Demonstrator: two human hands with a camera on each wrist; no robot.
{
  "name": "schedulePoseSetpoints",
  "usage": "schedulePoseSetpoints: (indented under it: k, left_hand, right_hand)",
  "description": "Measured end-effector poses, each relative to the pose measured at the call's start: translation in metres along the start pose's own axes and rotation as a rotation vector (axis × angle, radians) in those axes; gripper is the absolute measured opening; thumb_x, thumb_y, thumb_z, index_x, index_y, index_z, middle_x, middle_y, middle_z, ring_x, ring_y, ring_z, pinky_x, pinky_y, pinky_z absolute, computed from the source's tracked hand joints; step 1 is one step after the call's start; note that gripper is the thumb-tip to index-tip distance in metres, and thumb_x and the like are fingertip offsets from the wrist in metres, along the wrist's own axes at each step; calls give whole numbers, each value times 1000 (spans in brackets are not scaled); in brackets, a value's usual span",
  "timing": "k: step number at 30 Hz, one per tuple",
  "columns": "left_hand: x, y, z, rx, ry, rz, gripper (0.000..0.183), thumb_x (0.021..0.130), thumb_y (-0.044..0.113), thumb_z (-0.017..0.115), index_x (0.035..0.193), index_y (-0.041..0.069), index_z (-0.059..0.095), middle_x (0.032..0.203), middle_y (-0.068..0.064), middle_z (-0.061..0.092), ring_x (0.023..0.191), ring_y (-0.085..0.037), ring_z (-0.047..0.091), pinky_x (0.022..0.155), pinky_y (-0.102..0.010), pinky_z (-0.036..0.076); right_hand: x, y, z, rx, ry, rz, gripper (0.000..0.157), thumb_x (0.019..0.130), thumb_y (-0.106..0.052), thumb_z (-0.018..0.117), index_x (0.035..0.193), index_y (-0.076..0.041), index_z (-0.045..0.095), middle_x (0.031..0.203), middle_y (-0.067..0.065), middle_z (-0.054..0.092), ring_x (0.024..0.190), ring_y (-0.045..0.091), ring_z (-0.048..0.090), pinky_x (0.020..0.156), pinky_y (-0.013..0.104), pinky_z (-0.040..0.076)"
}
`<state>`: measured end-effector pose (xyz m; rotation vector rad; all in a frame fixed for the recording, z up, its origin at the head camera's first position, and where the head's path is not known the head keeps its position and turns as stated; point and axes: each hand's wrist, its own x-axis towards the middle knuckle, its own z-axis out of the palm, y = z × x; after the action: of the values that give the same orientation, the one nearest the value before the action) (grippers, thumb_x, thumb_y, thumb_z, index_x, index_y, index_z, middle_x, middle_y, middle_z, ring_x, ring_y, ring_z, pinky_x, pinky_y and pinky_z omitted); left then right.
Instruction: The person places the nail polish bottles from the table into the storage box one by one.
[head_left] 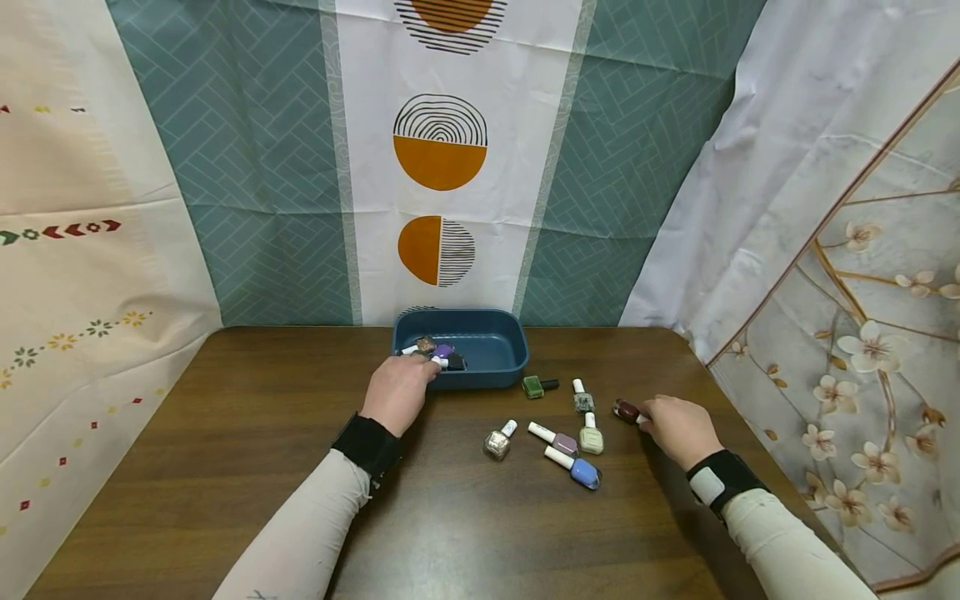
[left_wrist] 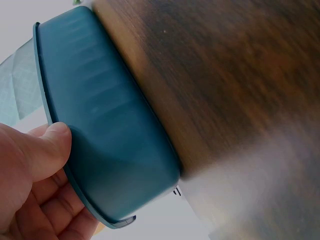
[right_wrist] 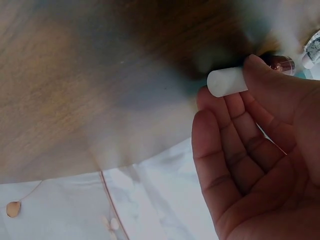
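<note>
My left hand (head_left: 397,390) grips the front rim of a dark blue plastic bin (head_left: 491,379), its thumb (left_wrist: 59,142) on the outer wall and the other fingers curled beyond the rim. Inside the bin's left end lie several nail polish bottles, among them a purple one (head_left: 443,351), partly hidden by that hand. At the table's right, my right hand (head_left: 681,427) pinches a dark red nail polish bottle (head_left: 626,411) by its white cap (right_wrist: 226,81). The bottle lies on its side, close over the wood, its glass end pointing left.
Between the hands lie several more nail polish bottles: green (head_left: 533,387), glittery silver (head_left: 497,445), mauve (head_left: 565,444), blue (head_left: 584,474), pale yellow-green (head_left: 591,439) and speckled grey (head_left: 583,402). Fabric curtains (head_left: 285,167) hang behind and beside the brown wooden table (head_left: 247,433).
</note>
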<state>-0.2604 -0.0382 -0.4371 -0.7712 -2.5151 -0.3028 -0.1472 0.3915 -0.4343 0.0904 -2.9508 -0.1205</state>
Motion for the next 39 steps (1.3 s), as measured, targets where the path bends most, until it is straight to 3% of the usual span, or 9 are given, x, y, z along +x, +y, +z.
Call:
schedulePoseSetpoints:
  k: [20, 27, 39]
  left_hand:
    - [1, 0, -1, 10, -17, 1, 13, 86, 15, 66, 95, 20, 73, 85, 0, 70, 78, -20, 64, 77, -37, 51]
    - [-1, -1, -2, 4, 3, 10, 11, 85, 15, 66, 94, 19, 73, 83, 0, 70, 77, -20, 64, 76, -37, 51]
    - [0, -1, -1, 10, -30, -9, 11, 87, 16, 65, 94, 20, 73, 84, 0, 70, 78, -20, 64, 78, -37, 51]
  right_hand:
    - [-1, -7, -5, -70, 33, 7, 11, 75, -20, 76, 75, -12, 68, 65, 1, 59, 55, 17, 55, 44, 35, 38]
    - [2, -20, -16, -52, 91, -17, 10, 75, -20, 76, 72, -16, 67, 64, -1, 57, 56, 18, 57, 44, 35, 37]
    - [9, -53, -36, -29, 198, -86, 10, 75, -20, 76, 74, -16, 67, 63, -4, 53, 53, 16, 53, 41, 31, 33]
